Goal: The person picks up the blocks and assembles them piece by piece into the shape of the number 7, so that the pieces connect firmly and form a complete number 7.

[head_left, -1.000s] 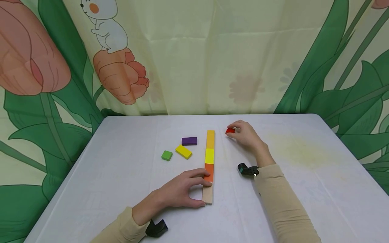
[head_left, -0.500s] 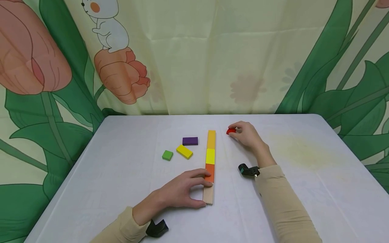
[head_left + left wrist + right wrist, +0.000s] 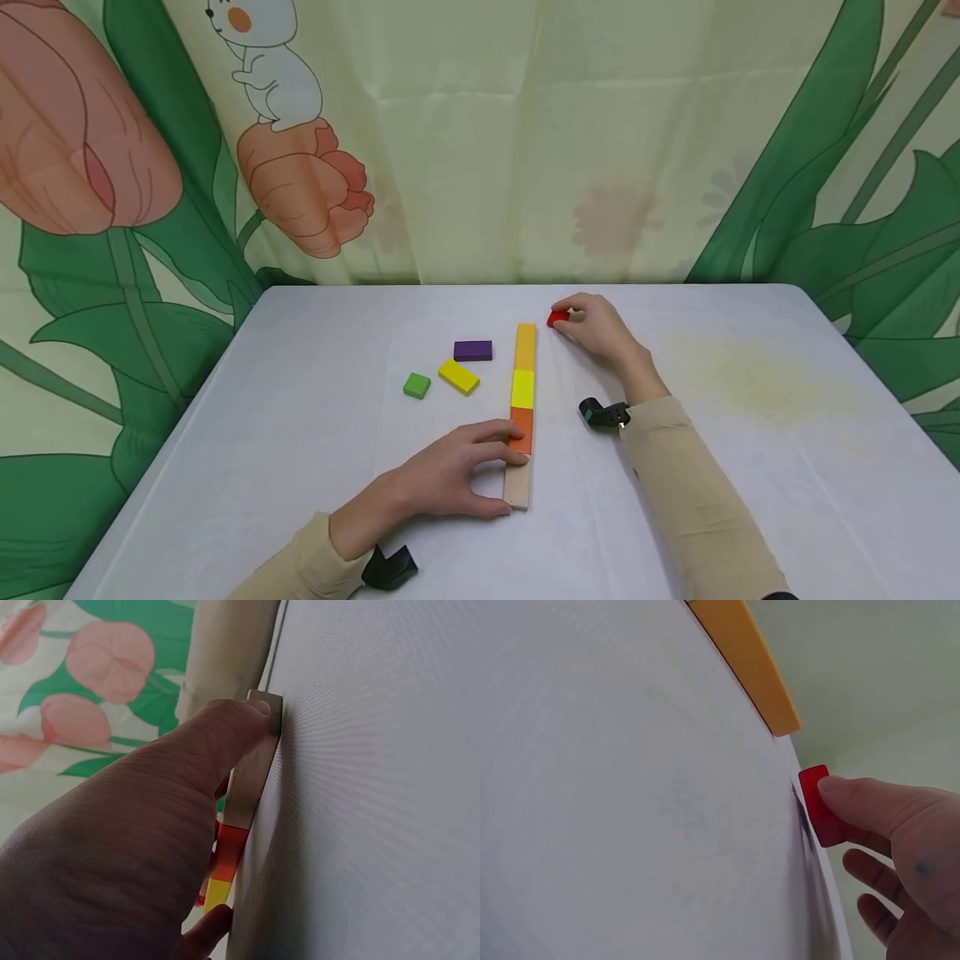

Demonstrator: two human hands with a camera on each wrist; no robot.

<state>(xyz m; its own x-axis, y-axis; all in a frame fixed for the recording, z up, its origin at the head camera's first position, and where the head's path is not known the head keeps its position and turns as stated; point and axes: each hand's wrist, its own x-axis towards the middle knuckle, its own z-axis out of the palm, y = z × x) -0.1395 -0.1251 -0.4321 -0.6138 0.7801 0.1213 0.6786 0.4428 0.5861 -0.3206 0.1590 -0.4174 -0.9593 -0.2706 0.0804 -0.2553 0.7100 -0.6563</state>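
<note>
A straight row of blocks runs away from me in the head view: a plain wooden block [image 3: 517, 489] nearest, then an orange block [image 3: 527, 423], a yellow block [image 3: 522, 389] and a yellow-orange block [image 3: 526, 346] at the far end. My left hand [image 3: 446, 475] rests on the near part, fingertips over the orange and wooden blocks. Its thumb touches the wooden block's near end, as the left wrist view also shows. Between thumb and fingers my right hand [image 3: 600, 329] pinches a small red block [image 3: 822, 806], right of the row's far end and apart from it.
Left of the row lie a purple block [image 3: 472, 351], a second yellow block [image 3: 459, 377] and a small green block [image 3: 417, 385]. The white-covered table [image 3: 300, 433] ends at a printed curtain [image 3: 465, 167]. Black wrist devices show at both sleeves.
The right hand has moved slightly left and farther away with the red block, closer to the row's far end. The left hand stays on the row. The head view has shifted a little.
</note>
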